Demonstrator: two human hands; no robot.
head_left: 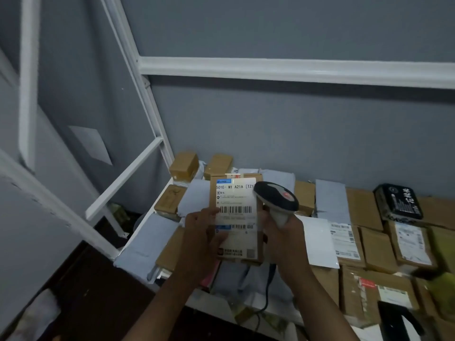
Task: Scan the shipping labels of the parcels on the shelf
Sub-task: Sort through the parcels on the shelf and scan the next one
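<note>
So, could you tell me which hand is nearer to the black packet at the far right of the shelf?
Right. The right hand, holding the scanner, is nearer the black packet, though well short of it. The left hand grips the labelled parcel, farther away.

Single head-worn wide-angle view, looking forward and steeply down from above. Close on both forearms at lower centre; shelf of parcels runs from centre to right edge. Grey wall fills upper frame; straight lines bow near edges.
</note>
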